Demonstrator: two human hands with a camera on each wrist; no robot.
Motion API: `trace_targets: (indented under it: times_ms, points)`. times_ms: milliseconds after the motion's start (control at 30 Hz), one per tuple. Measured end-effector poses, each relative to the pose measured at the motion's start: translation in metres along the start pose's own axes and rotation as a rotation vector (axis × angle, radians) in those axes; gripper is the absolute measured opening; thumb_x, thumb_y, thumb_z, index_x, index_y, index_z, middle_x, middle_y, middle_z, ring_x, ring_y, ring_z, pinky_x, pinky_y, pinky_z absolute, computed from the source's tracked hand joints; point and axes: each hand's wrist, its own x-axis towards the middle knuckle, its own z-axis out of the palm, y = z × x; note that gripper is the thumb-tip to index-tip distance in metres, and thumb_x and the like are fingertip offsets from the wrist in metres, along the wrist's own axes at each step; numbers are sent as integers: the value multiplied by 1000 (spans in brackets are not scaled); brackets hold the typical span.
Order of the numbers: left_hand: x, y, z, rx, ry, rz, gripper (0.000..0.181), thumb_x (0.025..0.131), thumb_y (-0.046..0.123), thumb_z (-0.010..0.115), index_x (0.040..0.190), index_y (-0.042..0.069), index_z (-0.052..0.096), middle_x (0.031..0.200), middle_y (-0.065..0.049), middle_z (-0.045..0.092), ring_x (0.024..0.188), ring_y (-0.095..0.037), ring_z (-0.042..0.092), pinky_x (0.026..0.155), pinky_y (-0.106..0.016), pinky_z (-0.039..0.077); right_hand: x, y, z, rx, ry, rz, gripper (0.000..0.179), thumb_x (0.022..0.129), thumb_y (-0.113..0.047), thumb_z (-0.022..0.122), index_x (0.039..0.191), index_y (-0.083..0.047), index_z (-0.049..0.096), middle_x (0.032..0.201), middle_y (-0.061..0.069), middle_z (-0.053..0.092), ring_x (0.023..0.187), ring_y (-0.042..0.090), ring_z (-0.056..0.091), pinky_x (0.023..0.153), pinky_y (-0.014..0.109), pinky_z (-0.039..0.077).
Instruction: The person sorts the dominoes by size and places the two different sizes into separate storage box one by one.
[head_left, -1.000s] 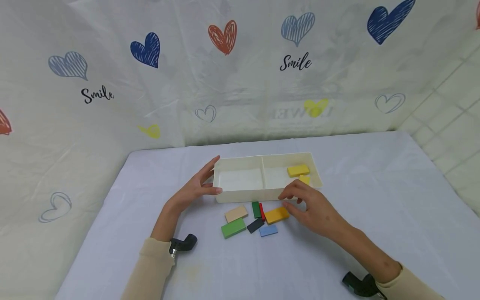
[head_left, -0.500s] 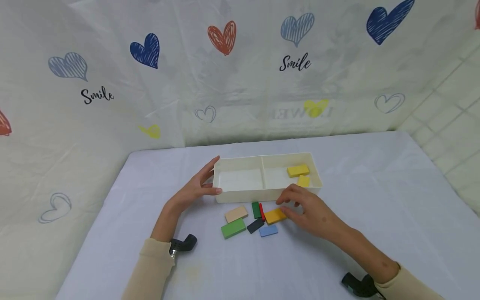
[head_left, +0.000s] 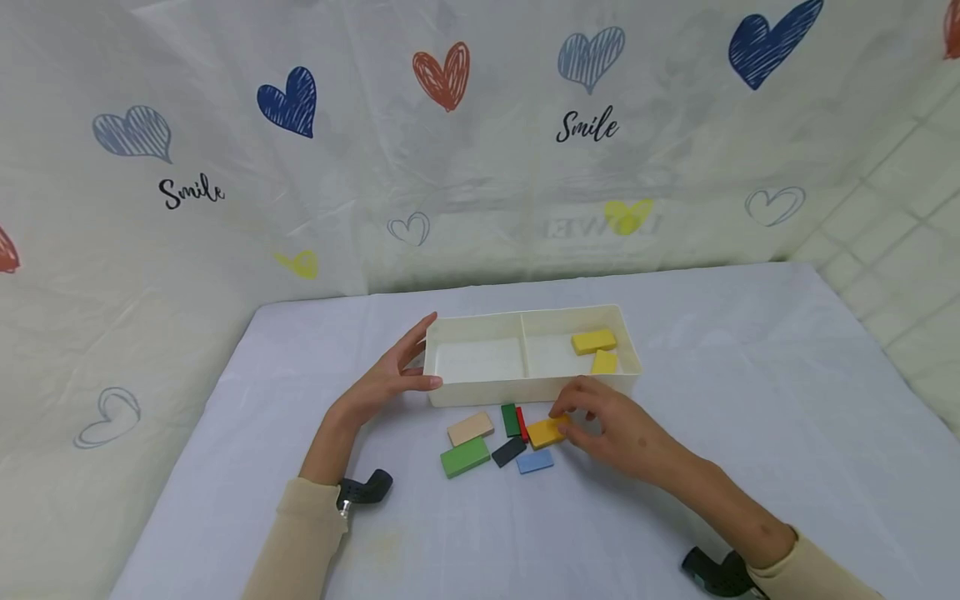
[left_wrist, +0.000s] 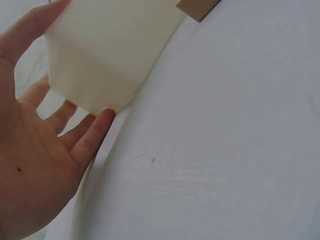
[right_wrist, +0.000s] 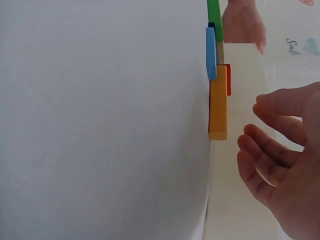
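My left hand (head_left: pixel 386 379) holds the left end of a cream two-compartment box (head_left: pixel 480 392), thumb at the front corner and fingers along the end wall. My right hand (head_left: pixel 615 421) hovers over the right end of an orange block (head_left: pixel 546 432), thumb and index fingertips apart around it. The right wrist view has those fingers loosely bent, with a gap between them and the orange block (right_wrist: pixel 218 105). Two yellow blocks (head_left: pixel 594 342) lie in the box's right compartment.
Close to the orange block lie a red block (head_left: pixel 522 423), a dark green block (head_left: pixel 511 420), a black block (head_left: pixel 509 452), a blue block (head_left: pixel 536 462), a light green block (head_left: pixel 465 457) and a tan block (head_left: pixel 470 429). A white cloth covers the table (head_left: pixel 420 533).
My right hand has shifted slightly left and down over the end of the orange block, uncovering more of the nearer yellow block. The left hand and box stay put.
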Motion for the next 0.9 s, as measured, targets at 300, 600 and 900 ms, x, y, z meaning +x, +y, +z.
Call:
trace_targets:
  times_ms: [300,600,900]
  points:
    - [1,-1,-1,4,-7,-6,96,90,25,79,162,53,21,169,17,27,161,-23,25,122,-61,34,0,0,2,11,-51,14,20,93,-9,77,104,-26,74,111,-11,64,102,12,59,84,28,58]
    - [1,-2,-3,-7,-6,-6,98,89,23,79,162,51,20,169,16,28,159,-23,28,121,-61,35,1,-2,3,-33,-100,63,23,90,-9,79,106,-26,74,111,-11,62,106,11,57,90,31,59]
    - [1,1,-1,-6,-7,-11,97,90,23,78,161,53,20,169,14,29,159,-24,28,122,-62,34,-2,-1,3,-81,-106,74,24,87,-10,83,106,-23,75,110,-9,61,106,13,57,89,30,58]
